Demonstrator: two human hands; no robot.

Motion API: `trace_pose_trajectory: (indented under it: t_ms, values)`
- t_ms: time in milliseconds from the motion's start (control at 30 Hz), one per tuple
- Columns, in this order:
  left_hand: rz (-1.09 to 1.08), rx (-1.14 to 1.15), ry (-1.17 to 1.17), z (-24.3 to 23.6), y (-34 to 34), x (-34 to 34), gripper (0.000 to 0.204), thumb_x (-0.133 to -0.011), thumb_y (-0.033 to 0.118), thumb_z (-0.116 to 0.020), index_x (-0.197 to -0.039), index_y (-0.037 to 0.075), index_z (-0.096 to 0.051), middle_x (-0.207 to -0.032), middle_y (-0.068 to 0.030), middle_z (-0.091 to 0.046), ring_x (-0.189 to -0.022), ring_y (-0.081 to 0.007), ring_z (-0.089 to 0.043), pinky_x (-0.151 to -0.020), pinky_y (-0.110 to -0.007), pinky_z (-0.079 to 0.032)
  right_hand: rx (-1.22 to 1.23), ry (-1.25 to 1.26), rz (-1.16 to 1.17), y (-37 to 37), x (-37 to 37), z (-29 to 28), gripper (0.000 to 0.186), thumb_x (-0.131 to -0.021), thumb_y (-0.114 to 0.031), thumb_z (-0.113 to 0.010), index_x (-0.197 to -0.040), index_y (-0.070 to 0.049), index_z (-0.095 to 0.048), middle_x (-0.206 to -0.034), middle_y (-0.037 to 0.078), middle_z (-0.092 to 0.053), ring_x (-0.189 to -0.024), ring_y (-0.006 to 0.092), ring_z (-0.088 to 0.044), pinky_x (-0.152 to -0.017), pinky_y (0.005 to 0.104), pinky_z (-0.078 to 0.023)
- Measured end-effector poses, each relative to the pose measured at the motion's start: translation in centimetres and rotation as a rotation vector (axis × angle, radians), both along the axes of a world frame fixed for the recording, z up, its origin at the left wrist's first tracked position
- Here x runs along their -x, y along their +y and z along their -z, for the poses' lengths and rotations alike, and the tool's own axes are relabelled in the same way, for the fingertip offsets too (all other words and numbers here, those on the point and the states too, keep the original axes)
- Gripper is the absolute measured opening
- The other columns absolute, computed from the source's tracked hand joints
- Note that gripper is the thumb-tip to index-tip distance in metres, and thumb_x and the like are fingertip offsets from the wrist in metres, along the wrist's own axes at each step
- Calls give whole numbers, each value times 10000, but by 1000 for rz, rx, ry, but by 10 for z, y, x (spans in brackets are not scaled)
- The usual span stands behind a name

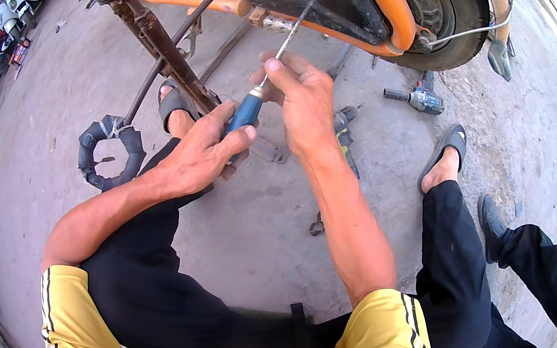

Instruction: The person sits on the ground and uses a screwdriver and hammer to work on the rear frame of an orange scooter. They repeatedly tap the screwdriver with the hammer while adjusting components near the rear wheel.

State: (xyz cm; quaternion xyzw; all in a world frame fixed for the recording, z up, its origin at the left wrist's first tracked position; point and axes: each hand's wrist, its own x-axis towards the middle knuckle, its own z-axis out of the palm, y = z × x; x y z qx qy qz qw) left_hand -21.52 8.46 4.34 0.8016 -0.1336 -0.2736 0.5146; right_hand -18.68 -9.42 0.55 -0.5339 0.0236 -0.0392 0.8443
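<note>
Screwdriver (248,111) sits in the left hand (203,150), right hand (299,100) holding its shaft.

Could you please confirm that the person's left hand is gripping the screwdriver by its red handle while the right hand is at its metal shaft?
Not quite: the handle is blue, not red, as the head view shows. The left hand does grip it, with the right hand at the metal shaft.
</note>
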Motion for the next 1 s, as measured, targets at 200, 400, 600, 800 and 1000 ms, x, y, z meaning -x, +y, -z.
trace_pose_trajectory:
  t_ms: [200,400,600,800,1000]
  values:
    - [-34,-7,3,-5,-6,-4,550,-1051,487,-562,-1258,-21,-538,-775,-34,-538,-598,-119,-526,-482,-260,-389,-155,-14,0,-2,-8,5,285,-1013,-177,-659,-1175,55,-687,-927,96,-704,-847,161,-645,-772,335,-540]
    - [-143,404,261,-6,-14,-18,516,-1084,474,-530,-1269,-7,-557,-781,-18,-541,-518,-113,-497,-449,-237,-369,-344,-2,-50,1,-13,-3,210,-1041,-118,-603,-1186,22,-665,-920,94,-716,-732,140,-624,-662,280,-504]
    - [-208,393,209,-12,-22,-27,417,-1110,370,-503,-1276,-1,-591,-745,-12,-544,-502,-92,-477,-441,-229,-379,-313,-40,-35,5,-22,2,209,-1045,-122,-596,-1200,5,-657,-975,103,-724,-814,148,-653,-716,279,-522]
    - [-163,287,66,-10,-22,-29,393,-1101,319,-507,-1289,-6,-623,-747,-12,-534,-533,-83,-462,-491,-231,-394,-278,-60,-36,4,-22,5,217,-1049,-126,-593,-1214,1,-652,-995,106,-723,-863,161,-672,-749,291,-536]
    - [-174,247,10,-4,-20,-29,412,-1101,345,-526,-1299,-4,-620,-753,-8,-529,-538,-82,-455,-477,-233,-389,-298,-66,-60,4,-22,5,217,-1054,-120,-583,-1215,7,-652,-994,103,-720,-872,170,-670,-760,302,-542]
